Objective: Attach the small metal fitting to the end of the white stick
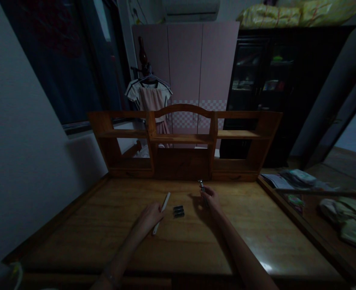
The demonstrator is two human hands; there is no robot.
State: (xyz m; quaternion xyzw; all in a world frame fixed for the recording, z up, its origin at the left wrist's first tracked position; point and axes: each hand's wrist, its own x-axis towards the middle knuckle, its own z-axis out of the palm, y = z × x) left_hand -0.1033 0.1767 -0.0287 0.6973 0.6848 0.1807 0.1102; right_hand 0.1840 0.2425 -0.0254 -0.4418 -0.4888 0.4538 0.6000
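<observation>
left hand (149, 217) rests low on the counter (105, 225), its grip closed round the near half of a white stick (162, 211); the stick lies slanted, far end pointing up and right, near end showing below the fingers. right hand (211, 198) is raised just off the counter to the right, grip pinched shut on a small metal tool (201, 185) whose shiny end stands up beyond the fingertips; what kind of tool it is cannot be told in this dim light. between the two hands, touching neither, lie two dark cells (178, 211) side by side on the counter, nearer the stick than the tool. a wooden shelf unit (184, 139) stands along the far edge; papers (289, 179) and cloth (350, 219) lie on a lower surface to the right, well apart from the work. judgement: light is poor and the parts are small, so the work is best kept central and close under the eyes. the stick wants a firm hold near its middle so it does not pivot, and the tool a steady pinch with the wrist braced on the counter. the cells are round and loose; a careless sweep of either forearm could roll them, so the arms should pass clear of them.
</observation>
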